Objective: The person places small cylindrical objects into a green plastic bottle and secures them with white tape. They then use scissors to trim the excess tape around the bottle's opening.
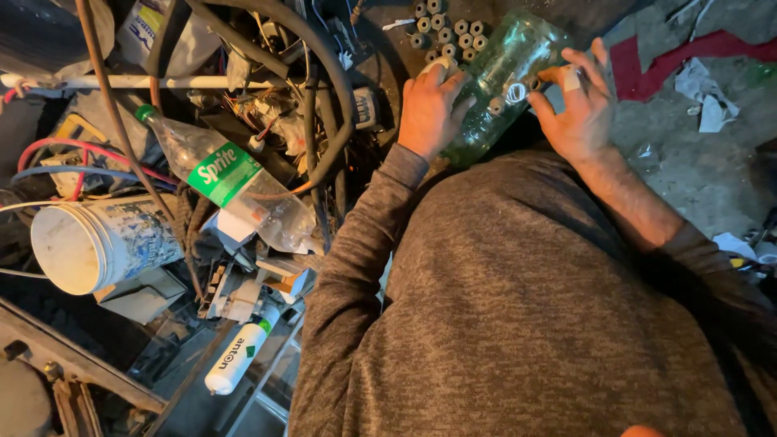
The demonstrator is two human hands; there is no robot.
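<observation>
The person steadies a green-tinted glass jar (pixel 506 77) lying on its side at about 1 o'clock in the view, its mouth facing back toward the body. The left hand (pixel 430 109) lies curled over the jar's near flank, fingers wrapped against the glass and seemingly over a small pale object I cannot make out. The right hand (pixel 579 105) sits at the jar's mouth, thumb and forefinger pinching a small ring-shaped part (pixel 534 82); one fingertip wears a pale wrap. A similar small cylinder (pixel 496 105) shows through the glass, and a cluster of small dark cylinders (pixel 445 31) stands in rows just beyond the jar at 12 o'clock. By my reading, the step in hand is handling small parts one by one at the jar's opening, with the jar braced so it cannot roll; the next move calls for a steady pinch and a firm bracing hand. Room is tight on the left: a thick black hose (pixel 324 105) and tangled wiring crowd in at 10 o'clock, near the left wrist, with a clear plastic bottle (pixel 231 182) and a white bucket (pixel 89 247) farther out at 9 o'clock. The grey floor (pixel 680 162) at 2 to 3 o'clock lies more open, with scraps of paper well apart from the hands.
</observation>
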